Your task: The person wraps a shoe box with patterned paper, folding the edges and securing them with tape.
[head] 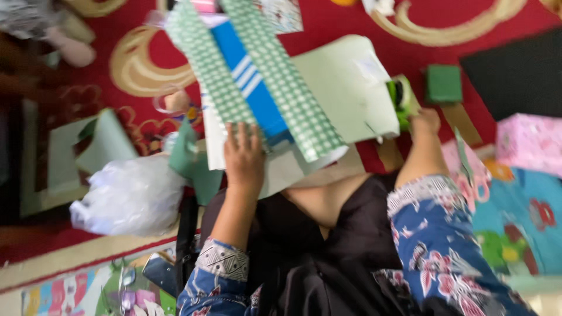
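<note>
**Left hand flat on a half-wrapped box, right hand out at the tape dispenser**

Nearest the camera are the person's dark lap and two patterned blue sleeves, with a pair of scissors [127, 287] lying on a colourful mat at the lower left.

Just beyond the lap, the left hand [244, 158] lies palm down with its fingers spread, pressing the near end of the green checked wrapping paper [293, 93] against the box; it pins the paper rather than gripping anything. The blue box with white stripes [252, 88] shows in the gap between the two paper flaps. Its long axis runs away from the left hand, up and slightly leftward in the view, so the hand sits at the box's near end and the unwrapped strip stretches out beyond the fingertips.

To the right and a little farther out, the right hand [424, 124] reaches to a green tape dispenser [401, 99] at the edge of a pale green sheet [345, 82]. The hand touches it, but blur hides whether the fingers are curled around it. The left hand is clearly the nearer one to the box; the right is well apart from it.

A crumpled clear plastic bag [129, 196] sits to the left on the red patterned carpet [351, 23]. Farther right lie a small green block [444, 83] and a pink box [530, 143].
</note>
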